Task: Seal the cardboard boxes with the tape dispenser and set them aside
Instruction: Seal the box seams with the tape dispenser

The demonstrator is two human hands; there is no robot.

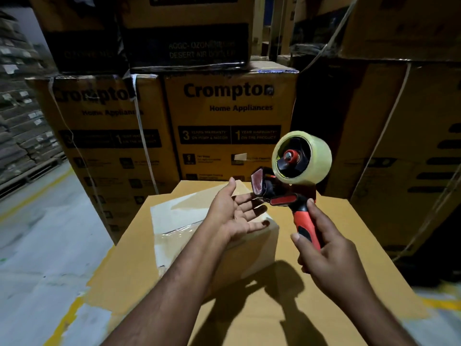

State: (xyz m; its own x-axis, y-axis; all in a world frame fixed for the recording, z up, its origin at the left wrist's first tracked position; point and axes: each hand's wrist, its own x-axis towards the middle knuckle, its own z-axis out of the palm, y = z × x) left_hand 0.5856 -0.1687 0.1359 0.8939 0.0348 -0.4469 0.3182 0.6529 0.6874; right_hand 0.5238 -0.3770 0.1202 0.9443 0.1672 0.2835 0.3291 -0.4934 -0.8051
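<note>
My spread left hand [237, 216] hides part of the glossy-taped tan cardboard box [179, 216]; right hand [331, 263] grips the red-and-black tape dispenser [296, 171].

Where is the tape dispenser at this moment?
In the head view the tape dispenser is right of centre, held up by its handle in the right hand, just right of the small cardboard box, with the open left hand at its front end.

Both forearms [179, 278] are bare; fingers [257, 226] of the left hand [232, 218] show dark reddish tips, the right hand [331, 260] pale nails.
</note>
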